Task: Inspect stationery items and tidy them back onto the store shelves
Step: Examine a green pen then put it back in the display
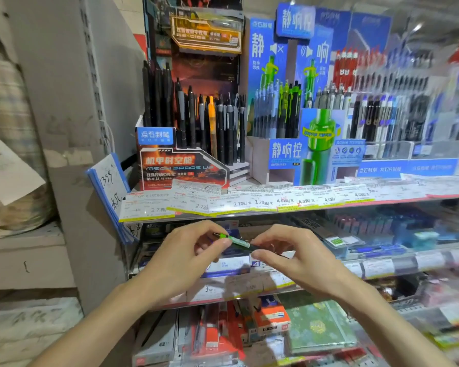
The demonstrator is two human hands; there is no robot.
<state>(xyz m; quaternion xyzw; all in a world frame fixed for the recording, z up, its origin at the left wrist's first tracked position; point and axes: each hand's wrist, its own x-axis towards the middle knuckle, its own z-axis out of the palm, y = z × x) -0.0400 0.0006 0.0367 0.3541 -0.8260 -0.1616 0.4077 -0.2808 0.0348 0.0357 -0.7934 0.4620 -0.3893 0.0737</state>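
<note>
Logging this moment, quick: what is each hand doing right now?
Left hand: pinches the green pen near its clicker end.
Right hand: pinches the same pen's darker end.

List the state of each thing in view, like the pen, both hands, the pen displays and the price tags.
green pen: held level between both hands
left hand: pinches the pen's clicker end
right hand: pinches its dark end
black pen display: upright, stocked
blue pen display: upright, stocked
price tags: overlapping along the shelf edge
</note>
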